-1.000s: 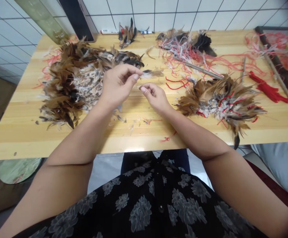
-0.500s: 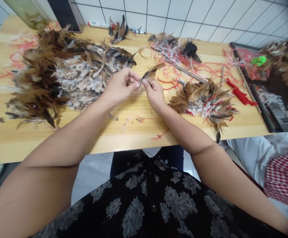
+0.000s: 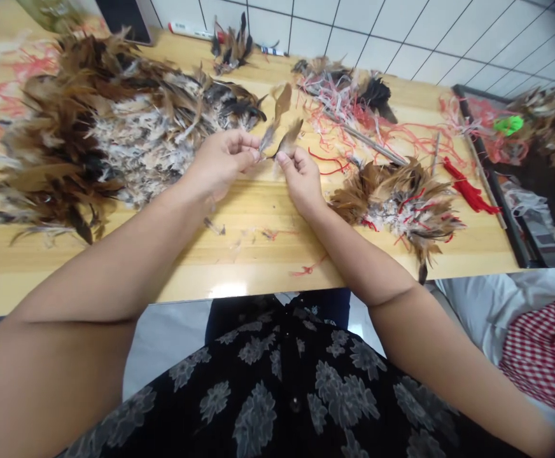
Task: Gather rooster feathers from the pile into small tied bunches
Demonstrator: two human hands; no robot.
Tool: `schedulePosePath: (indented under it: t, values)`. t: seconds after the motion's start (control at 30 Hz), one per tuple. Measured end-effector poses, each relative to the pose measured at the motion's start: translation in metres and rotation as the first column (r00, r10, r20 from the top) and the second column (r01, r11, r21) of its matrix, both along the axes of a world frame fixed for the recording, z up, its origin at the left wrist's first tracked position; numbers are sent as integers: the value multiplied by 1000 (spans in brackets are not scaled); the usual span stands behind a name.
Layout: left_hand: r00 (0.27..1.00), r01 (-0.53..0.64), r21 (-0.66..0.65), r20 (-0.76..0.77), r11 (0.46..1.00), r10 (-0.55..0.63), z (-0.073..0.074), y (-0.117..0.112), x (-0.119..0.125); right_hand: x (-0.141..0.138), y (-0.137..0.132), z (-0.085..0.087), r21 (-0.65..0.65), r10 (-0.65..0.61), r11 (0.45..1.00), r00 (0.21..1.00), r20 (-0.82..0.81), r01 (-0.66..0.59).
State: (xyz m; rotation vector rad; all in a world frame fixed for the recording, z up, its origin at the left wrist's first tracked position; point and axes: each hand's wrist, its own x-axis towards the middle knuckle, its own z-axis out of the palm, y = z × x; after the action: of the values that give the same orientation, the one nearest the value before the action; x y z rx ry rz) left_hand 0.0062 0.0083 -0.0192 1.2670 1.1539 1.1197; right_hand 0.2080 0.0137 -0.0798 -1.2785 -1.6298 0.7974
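Note:
My left hand point(image 3: 227, 159) pinches a brown feather point(image 3: 281, 105) by its grey base, with the tip pointing up. In my right hand point(image 3: 300, 176), thumb and finger close on a second, darker feather point(image 3: 291, 135). The two hands are close together over the table, their fingertips a short gap apart. Left of my left hand lies a wide heap of brown and black feathers point(image 3: 62, 133) with pale, fluffy bases towards its middle. A smaller bundle of brown feathers point(image 3: 387, 191), with red threads among its pale bases, rests beside my right wrist.
Behind my right hand are tangled pink strings point(image 3: 325, 105), a thin stick point(image 3: 375, 145) and a red thread bundle point(image 3: 471, 186). A black-edged tray point(image 3: 490, 172) holding feathers stands on the right. A marker point(image 3: 194, 32) and a dark feather tuft point(image 3: 232, 48) sit along the tiled wall.
The feathers held together between both hands are now apart, one in each hand. My left hand has drawn slightly left. The view has shifted a little.

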Motion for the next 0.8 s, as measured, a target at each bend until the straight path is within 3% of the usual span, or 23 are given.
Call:
schedulePosePath:
  t: [0.23, 0.43, 0.57, 0.8]
  values:
    - [1000, -26, 78, 18, 997, 25, 1, 4, -8, 6, 11, -11, 25, -18, 1000, 1000, -10, 19]
    - [996, -39, 104, -77, 994, 47, 12, -4, -5, 12, 3, -3, 38, -34, 999, 997, 63, 32]
    - [985, 21, 166, -174, 986, 8, 19, -13, -4, 15, -3, 5, 64, -62, 997, 985, 164, 52]
    - [984, 72, 76, -170, 995, -58, 11, -12, 0, 16, -2, 9, 84, -60, 996, 958, 279, 38]
